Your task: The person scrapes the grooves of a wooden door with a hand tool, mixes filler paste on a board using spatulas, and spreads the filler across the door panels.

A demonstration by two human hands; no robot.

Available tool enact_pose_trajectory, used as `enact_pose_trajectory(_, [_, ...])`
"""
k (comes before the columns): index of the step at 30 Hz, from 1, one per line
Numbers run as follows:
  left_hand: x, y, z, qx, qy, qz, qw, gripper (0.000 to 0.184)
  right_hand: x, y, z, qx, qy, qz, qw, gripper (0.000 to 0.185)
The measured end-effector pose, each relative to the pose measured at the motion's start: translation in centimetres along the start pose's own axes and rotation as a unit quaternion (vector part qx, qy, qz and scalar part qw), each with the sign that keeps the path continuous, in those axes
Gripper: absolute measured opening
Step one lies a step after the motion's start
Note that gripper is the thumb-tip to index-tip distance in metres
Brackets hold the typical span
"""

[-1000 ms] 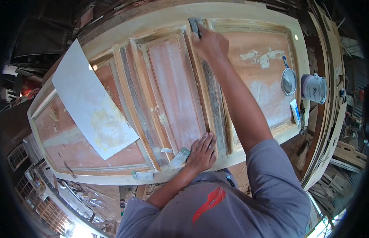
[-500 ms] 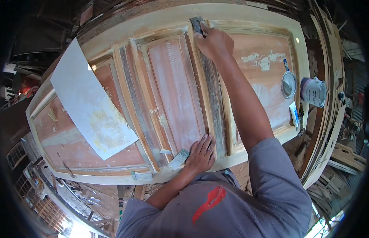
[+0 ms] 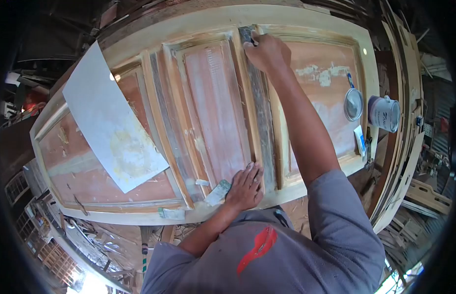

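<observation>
Right hand: closed around a small item, fingers bent; right hand (image 3: 269, 51), at the far end of the work.
Item held: one dark grey piece (image 3: 245, 34), possibly abrasive, partly hidden by the fingers; located at the upper end of the weathered strip (image 3: 260, 100), beside the far rail.
Left hand (image 3: 244, 189): laid flat, fingers extended, on the near end of the same member; grasps nothing visible.
Handling note (judgement): piece best kept flat, pressure even, strokes following the strip's length; raised mouldings on both sides call for a light touch at the edges; the left hand's weight probably helps steady the work.
Surface: one large panelled door (image 3: 198, 22), lying flat, reddish panels, pale frame, filler patches (image 3: 324, 76) on the right panel.
On it: white sheet (image 3: 113, 117), smeared yellowish, at left; two green-and-white pieces, one beside the left hand (image 3: 218, 192), one on the near rail (image 3: 171, 213); round lid (image 3: 353, 105); blue-handled tool (image 3: 350, 80); white-and-blue tube (image 3: 359, 140).
Beside the right end: labelled tin (image 3: 383, 113).
Room: cluttered workshop; long boards (image 3: 409, 93) at right, scrap timber (image 3: 424, 237) below them.
</observation>
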State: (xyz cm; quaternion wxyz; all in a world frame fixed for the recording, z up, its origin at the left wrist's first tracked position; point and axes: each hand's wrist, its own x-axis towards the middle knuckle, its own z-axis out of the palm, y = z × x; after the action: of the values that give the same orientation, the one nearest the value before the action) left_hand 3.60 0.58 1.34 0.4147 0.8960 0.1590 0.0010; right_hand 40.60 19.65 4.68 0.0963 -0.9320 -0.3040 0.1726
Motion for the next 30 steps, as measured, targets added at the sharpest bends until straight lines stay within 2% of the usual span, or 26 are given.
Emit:
enact_pose_trajectory(3, [2.1, -1.2, -0.2, 0.012, 0.029, 0.015, 0.999, 0.073, 1.5, -0.8, -0.2, 0.0, 0.032, -0.022, 0.999, 0.06])
enact_pose_trajectory(7, [0.0, -0.1, -0.1, 0.001, -0.013, 0.001, 1.0, 0.076, 1.6, -0.7, 0.7, 0.012, 0.006, 0.003, 1.0, 0.059])
enact_pose_trajectory(12, [0.3, -0.4, 0.2, -0.006, 0.002, 0.005, 1.0, 0.076, 0.7, -1.3, -0.8, 0.014, -0.005, 0.023, 1.0, 0.057])
enact_pose_trajectory(15, [0.2, -0.7, 0.3, -0.007, 0.001, 0.01, 1.0, 0.078, 3.6, -1.3, 0.2, 0.018, 0.042, -0.005, 0.999, 0.059])
enact_pose_trajectory(18, [0.3, -0.7, 0.1, -0.009, 0.006, 0.003, 1.0, 0.077, 3.6, -0.6, -0.4, 0.058, 0.026, -0.007, 0.998, 0.059])
enact_pose_trajectory(21, [0.7, -0.6, -0.9, -0.047, 0.04, 0.004, 0.998, 0.07, 1.0, 2.7, 0.0, 0.256, 0.12, -0.024, 0.959, 0.053])
enact_pose_trajectory(23, [2.3, -1.5, -1.8, -0.074, 0.108, 0.013, 0.991, 0.062, -3.4, 3.1, -0.2, 0.337, 0.117, 0.054, 0.932, 0.05])
enact_pose_trajectory(25, [6.5, -3.0, -3.9, -0.084, 0.164, 0.062, 0.981, 0.054, -7.6, 4.1, 2.0, 0.361, 0.193, 0.007, 0.913, 0.052])
enact_pose_trajectory(27, [14.7, -5.4, -8.5, -0.06, 0.202, 0.131, 0.969, 0.046, -10.2, 5.4, 5.4, 0.358, 0.22, -0.005, 0.908, 0.054])
enact_pose_trajectory(29, [24.0, -8.9, -12.4, 0.011, 0.223, 0.14, 0.965, 0.05, -10.7, 5.1, 6.1, 0.347, 0.241, -0.015, 0.906, 0.055])
enact_pose_trajectory(30, [28.3, -10.3, -14.8, 0.05, 0.188, 0.13, 0.972, 0.053, -10.7, 4.6, 6.2, 0.336, 0.245, -0.017, 0.909, 0.055])
